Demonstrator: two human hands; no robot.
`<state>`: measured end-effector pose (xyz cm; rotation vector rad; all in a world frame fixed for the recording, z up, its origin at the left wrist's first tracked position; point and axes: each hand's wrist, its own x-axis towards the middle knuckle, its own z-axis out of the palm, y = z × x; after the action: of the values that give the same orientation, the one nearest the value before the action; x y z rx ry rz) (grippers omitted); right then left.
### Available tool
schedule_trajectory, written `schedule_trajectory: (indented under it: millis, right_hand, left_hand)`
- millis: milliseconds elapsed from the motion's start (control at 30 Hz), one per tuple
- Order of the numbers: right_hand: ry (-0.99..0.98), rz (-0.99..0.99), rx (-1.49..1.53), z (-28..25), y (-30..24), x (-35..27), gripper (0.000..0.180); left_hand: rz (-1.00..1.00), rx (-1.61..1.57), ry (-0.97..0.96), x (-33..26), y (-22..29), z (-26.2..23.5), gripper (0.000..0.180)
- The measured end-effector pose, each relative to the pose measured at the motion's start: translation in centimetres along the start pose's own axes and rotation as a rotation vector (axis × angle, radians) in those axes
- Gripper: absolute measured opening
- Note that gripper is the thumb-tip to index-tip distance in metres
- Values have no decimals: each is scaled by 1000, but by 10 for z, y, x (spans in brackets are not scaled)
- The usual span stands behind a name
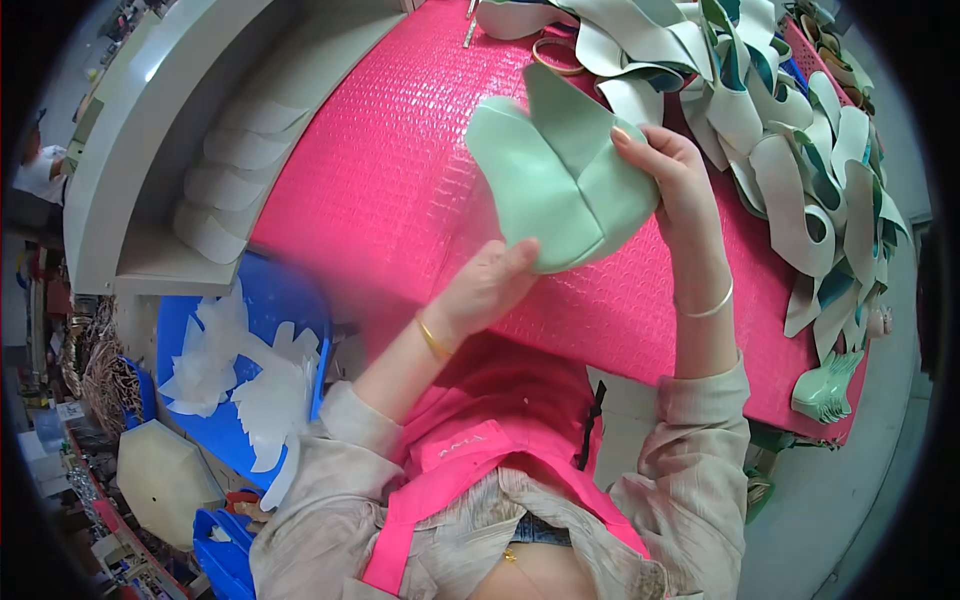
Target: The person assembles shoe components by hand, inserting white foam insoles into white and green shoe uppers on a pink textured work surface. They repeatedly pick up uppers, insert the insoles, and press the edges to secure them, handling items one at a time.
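Holding a mint-green shaped piece (545, 215) up over the pink-covered table (350, 170), you grip it at two places; your right hand (678, 185) pinches its right edge, thumb on the near face and fingers mostly out of sight behind; your left hand (488, 285) closes on its lower left edge, thumb along the rim, the finger grip partly hidden. The two-point hold seems meant to spread the piece open and face its seam (579, 192) toward you; the soft sheet would likely fold if held at one end only.

Heaped at your right and along the far edge, pale curved pieces (790, 190) lie apparently within easy reach, leaving the middle for handling; curved white pieces (222, 187) sit spaced in the grey shelf (130, 130) at your left, perhaps to stay separate; white scraps (270, 405) fill a blue container (275, 285) below, seemingly clear of the work.
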<state>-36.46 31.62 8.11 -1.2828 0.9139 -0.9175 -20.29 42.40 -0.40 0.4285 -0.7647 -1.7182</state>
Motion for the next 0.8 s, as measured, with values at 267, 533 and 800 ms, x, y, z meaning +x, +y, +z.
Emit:
schedule_trajectory:
  millis: [267,533,800]
  right_hand:
    - [35,-107,-167,25,-4,12,25]
    - [-437,-214,-434,21,-28,7,27]
    - [-891,-424,-1256,-7,-39,-39,27]
  left_hand:
    - [27,-248,66,-4,5,18,52]
    - [-93,-426,80,-48,-18,12,38]
    - [321,1443,159,-101,42,25,39]
